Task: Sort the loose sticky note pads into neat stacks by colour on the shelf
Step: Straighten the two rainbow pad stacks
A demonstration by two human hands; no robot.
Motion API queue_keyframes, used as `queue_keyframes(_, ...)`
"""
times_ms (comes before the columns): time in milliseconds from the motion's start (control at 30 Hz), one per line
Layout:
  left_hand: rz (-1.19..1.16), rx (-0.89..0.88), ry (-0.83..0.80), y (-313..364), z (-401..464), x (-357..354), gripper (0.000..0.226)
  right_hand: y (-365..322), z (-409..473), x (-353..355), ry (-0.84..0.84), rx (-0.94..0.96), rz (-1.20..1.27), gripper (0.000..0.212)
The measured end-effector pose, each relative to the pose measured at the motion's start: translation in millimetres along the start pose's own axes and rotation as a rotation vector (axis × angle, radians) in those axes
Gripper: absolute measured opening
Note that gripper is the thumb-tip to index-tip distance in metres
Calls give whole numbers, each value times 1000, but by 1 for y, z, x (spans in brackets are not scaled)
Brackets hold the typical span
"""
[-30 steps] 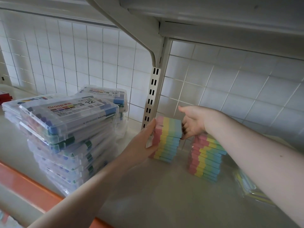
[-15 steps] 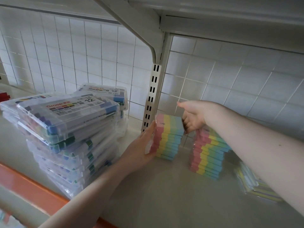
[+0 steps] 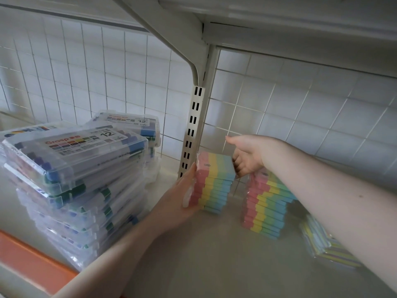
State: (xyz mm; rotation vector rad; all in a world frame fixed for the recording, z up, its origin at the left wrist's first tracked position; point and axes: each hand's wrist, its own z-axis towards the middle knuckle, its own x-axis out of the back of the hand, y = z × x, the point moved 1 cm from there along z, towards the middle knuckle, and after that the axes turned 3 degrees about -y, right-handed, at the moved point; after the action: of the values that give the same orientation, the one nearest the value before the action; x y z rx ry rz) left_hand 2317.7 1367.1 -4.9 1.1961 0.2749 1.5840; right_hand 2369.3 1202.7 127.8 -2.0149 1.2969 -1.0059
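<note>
A stack of sticky note pads (image 3: 217, 181), each striped pink, yellow, green and blue, stands at the back of the shelf beside the slotted post. My left hand (image 3: 178, 203) presses flat against its pink side. My right hand (image 3: 249, 155) has its fingers curled round the blue side near the top, thumb stretched out above the stack. A second, taller striped stack (image 3: 266, 211) stands just to the right, partly behind my right forearm. Loose wrapped pads (image 3: 326, 248) lie tumbled further right.
A high pile of clear marker cases (image 3: 75, 164) fills the shelf's left part, close to my left forearm. The slotted upright post (image 3: 192, 130) and wire grid back the shelf. An upper shelf (image 3: 279, 18) hangs low overhead. The orange front edge (image 3: 32, 259) runs at bottom left.
Both hands stay on either side of the left stack, which has barely shifted. The view has moved slightly, and more of the loose pads at the right show.
</note>
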Motion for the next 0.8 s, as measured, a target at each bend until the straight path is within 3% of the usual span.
queue_keyframes(333,-85,14,-62,0,0,-5,85,-1,-1,-2,-6,6,-17,74)
queue_keyframes(467,-387,108,-25,6,10,-2,57,0,1,-1,-16,-14,-7,75)
queue_keyframes(600,-432,155,32,17,22,1,27,2,1,-3,-29,-21,-16,72)
queue_keyframes(800,-459,230,75,15,30,-2,24,9,7,-1,-38,-35,-14,82)
